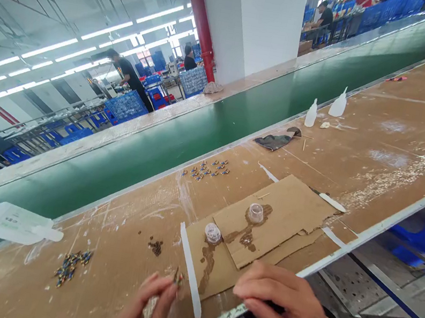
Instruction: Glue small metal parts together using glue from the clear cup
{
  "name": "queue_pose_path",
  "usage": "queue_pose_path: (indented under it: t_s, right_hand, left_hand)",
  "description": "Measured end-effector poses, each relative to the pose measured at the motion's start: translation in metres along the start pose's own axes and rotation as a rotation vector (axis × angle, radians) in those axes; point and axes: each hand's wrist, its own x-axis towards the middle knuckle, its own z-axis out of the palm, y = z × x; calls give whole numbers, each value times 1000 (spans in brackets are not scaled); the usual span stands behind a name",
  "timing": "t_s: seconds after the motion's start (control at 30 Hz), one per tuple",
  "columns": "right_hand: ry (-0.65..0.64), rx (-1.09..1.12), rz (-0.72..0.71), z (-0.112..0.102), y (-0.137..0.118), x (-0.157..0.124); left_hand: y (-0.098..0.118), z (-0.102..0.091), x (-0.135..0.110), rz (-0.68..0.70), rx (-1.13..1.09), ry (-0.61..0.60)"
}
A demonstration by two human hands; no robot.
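My left hand (149,308) is pinched at the front edge of the table, with a tiny dark piece with a reddish spot (178,277) at its fingertips, too small to name. To its right, my right hand (284,312) is closed, thumb against the fingers, over the table's edge by the cardboard; whatever it holds is hidden. Past the hands, one small clear cup (212,233) and another clear cup (256,213) sit on the cardboard sheets (290,204) among wet brown stains. A little heap of dark beads (156,247) lies beyond my left hand.
Small blue-and-gold pieces form a pile (71,267) at left and a spread group (207,169) farther back. A white bottle (10,223) lies on its side. Two squeeze bottles (311,113), a dark cloth (277,138) and a knife (331,201) are rightward. Behind runs a green belt (164,156).
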Motion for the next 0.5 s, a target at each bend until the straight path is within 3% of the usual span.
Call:
queue_pose_path:
  t_s: [0.03,0.13,0.27,0.37,0.5]
  right_hand:
    - [57,-63,-15,-8,3,-2]
    - [226,-350,-15,-32,19,-8]
    - [398,-552,112,-54,45,-11]
    - [435,-594,132,-59,54,-11]
    - [423,-652,66,-57,60,-14]
  left_hand:
    - [-4,2,19,-98,13,-53]
    - [-14,26,82,-273,-95,-378]
    - [-26,85,146,-327,-18,-527]
    - [-32,126,172,-349,65,-618]
    - [-36,159,185,-360,133,-687]
